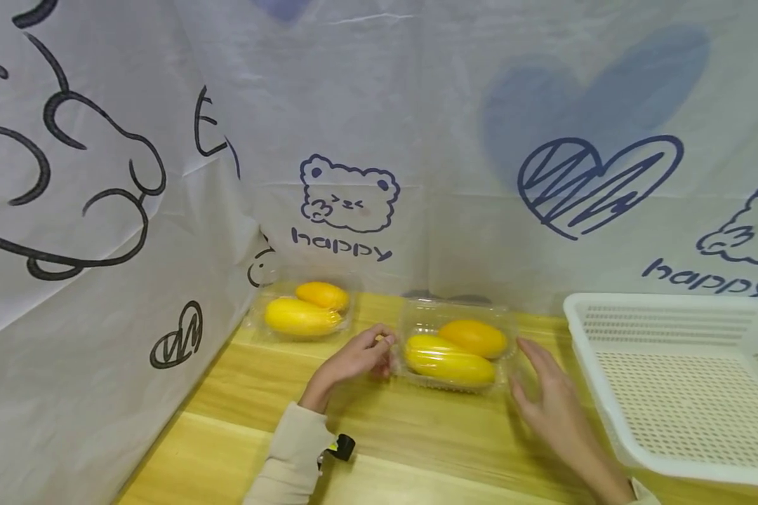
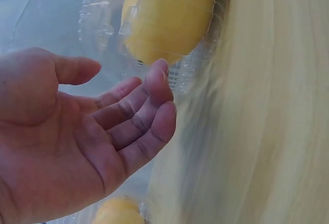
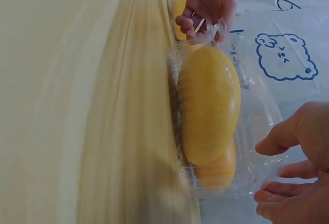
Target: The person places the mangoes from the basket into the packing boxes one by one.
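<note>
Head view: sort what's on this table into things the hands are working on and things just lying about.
In hand:
- near clear box of yellow fruit
- left hand, fingers at the box's left edge
- right hand, open beside the box's right edge

Lying about:
- far clear box of yellow fruit by the cloth corner
- white basket at right
- printed backdrop cloth
</note>
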Demonstrator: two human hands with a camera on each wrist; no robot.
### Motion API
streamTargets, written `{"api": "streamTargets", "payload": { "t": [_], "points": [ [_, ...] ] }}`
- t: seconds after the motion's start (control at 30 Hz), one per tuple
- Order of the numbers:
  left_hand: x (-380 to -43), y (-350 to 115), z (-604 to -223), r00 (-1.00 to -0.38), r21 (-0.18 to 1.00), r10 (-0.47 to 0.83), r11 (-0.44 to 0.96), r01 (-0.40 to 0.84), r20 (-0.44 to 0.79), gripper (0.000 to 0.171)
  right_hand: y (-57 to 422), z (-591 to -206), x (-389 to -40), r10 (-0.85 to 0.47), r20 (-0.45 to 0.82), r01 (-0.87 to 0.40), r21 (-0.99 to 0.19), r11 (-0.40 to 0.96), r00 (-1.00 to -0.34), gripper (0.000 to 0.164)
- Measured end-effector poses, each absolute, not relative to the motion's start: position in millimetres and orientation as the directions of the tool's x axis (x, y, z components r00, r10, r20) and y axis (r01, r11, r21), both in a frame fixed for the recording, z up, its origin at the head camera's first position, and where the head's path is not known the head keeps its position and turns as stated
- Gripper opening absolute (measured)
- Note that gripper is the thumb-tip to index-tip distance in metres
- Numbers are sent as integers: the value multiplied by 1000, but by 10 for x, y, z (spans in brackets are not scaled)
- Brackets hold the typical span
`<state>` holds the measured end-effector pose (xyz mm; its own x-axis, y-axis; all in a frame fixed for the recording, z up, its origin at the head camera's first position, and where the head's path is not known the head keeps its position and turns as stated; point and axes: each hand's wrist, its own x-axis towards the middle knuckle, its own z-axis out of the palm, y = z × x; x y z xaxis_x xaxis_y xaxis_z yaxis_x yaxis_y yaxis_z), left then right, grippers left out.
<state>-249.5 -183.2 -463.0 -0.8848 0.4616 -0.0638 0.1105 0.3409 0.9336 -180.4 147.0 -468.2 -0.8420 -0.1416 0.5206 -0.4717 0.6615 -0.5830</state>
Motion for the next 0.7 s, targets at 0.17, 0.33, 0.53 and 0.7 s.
{"api": "streamTargets", "payload": {
  "t": [0.17,0.33,0.53,0.7],
  "points": [
    [-2469,-1871,-4621,-867,936,492,335,109,-75,26,1461,-4673,-1728,-143,500,-456,-587,669,-854,64],
    [-2450,-1893,-4618,-856,948,507,311,72,-101,26,1397,-4659,-1636,-80,604,-486,-547,682,-793,48],
    [-2438,-1918,-4618,-843,965,508,258,-46,-176,28,1151,-4701,-1495,-73,607,-533,-626,569,-791,29],
    [-2444,-1914,-4584,-836,970,513,229,-85,-195,37,852,-4757,-1468,-70,162,-176,-926,335,-984,11]
  ]
}}
